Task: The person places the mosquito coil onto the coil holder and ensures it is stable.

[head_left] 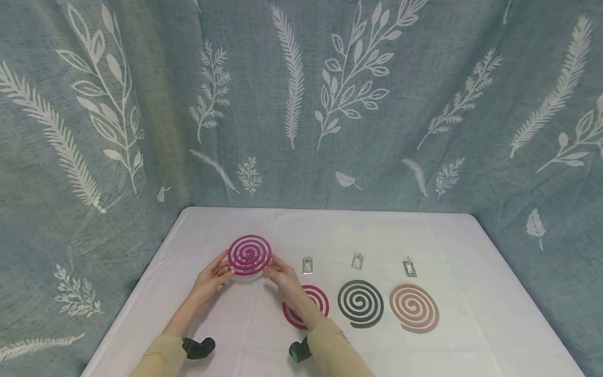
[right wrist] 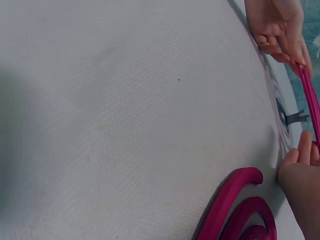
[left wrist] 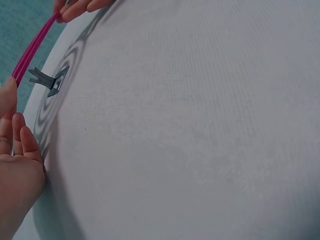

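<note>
A pink mosquito coil point(head_left: 250, 237) is held up off the table by both hands, one at each side. My left hand point(head_left: 209, 283) pinches its left edge and my right hand point(head_left: 284, 277) its right edge. Seen edge-on in the left wrist view, the coil point(left wrist: 34, 49) is a thin slanted band. A small metal coil stand point(left wrist: 59, 81) with a raised forked prong sits on the table below it, in the coil's spiral shadow. Under my right forearm lies a second pink coil point(head_left: 325, 303), partly hidden by the arm.
To the right lie a dark green coil point(head_left: 360, 302) and a brown coil point(head_left: 414, 303). Behind the row of coils stand three metal stands, the left one point(head_left: 308, 265), the middle one point(head_left: 357, 261) and the right one point(head_left: 410, 268). A patterned curtain point(head_left: 301, 173) borders the white table point(head_left: 226, 220).
</note>
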`<control>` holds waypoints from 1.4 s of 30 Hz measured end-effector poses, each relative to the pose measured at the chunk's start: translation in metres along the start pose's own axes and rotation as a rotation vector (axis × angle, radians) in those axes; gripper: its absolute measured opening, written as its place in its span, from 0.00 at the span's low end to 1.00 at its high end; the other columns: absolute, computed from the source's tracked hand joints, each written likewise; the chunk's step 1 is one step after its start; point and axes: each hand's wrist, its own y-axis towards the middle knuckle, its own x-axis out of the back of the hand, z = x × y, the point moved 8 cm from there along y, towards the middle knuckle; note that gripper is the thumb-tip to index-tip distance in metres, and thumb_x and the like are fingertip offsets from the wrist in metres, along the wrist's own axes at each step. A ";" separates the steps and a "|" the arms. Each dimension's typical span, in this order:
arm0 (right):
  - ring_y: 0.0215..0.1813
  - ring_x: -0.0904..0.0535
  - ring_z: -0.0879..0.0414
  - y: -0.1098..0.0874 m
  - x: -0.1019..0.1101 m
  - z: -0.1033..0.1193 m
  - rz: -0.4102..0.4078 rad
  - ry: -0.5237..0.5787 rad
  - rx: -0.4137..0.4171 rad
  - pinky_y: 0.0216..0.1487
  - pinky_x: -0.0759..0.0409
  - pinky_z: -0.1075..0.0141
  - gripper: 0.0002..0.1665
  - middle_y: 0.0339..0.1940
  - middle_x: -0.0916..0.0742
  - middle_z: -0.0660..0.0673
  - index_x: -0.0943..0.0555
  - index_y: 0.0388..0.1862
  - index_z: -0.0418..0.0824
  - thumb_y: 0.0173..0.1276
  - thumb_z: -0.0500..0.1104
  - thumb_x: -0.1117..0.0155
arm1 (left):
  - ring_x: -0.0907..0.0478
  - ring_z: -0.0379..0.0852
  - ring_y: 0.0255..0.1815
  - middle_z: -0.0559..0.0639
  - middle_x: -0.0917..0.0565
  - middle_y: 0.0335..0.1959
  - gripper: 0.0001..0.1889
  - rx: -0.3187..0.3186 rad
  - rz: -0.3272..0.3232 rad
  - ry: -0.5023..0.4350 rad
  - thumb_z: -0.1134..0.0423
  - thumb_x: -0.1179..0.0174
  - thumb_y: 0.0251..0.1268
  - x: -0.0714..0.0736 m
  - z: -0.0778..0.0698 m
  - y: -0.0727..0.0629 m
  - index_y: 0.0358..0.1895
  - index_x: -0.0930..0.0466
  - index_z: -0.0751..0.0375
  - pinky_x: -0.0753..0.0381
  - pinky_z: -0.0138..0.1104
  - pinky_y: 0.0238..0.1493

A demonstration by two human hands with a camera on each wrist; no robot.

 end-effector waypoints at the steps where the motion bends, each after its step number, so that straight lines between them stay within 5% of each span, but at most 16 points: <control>1: 0.52 0.26 0.57 0.000 0.000 0.000 0.003 -0.006 0.002 0.69 0.35 0.51 0.37 0.53 0.23 0.43 0.40 0.72 0.34 0.64 0.39 0.41 | 0.30 0.25 0.37 0.30 0.27 0.38 0.34 0.006 -0.005 0.003 0.71 0.47 0.67 0.000 0.001 0.000 0.74 0.50 0.61 0.30 0.22 0.36; 21: 0.55 0.23 0.56 0.002 0.002 -0.005 0.003 -0.035 -0.016 0.70 0.36 0.49 0.38 0.55 0.22 0.41 0.41 0.72 0.34 0.65 0.41 0.42 | 0.29 0.24 0.36 0.29 0.26 0.36 0.34 0.004 0.015 -0.003 0.71 0.47 0.67 -0.002 0.005 0.005 0.74 0.50 0.65 0.30 0.22 0.35; 33: 0.58 0.24 0.51 0.001 0.000 -0.004 0.010 -0.042 -0.043 0.70 0.44 0.39 0.37 0.55 0.21 0.41 0.40 0.72 0.35 0.65 0.41 0.42 | 0.31 0.25 0.36 0.31 0.28 0.40 0.33 0.033 0.006 0.013 0.70 0.47 0.68 0.000 0.007 0.004 0.74 0.50 0.65 0.28 0.20 0.39; 42: 0.55 0.23 0.53 -0.001 -0.002 0.000 0.010 -0.028 -0.018 0.71 0.39 0.48 0.37 0.54 0.21 0.39 0.40 0.71 0.32 0.65 0.38 0.42 | 0.31 0.25 0.37 0.37 0.29 0.44 0.33 0.044 -0.001 0.049 0.68 0.47 0.69 0.001 0.005 0.004 0.74 0.50 0.66 0.27 0.19 0.41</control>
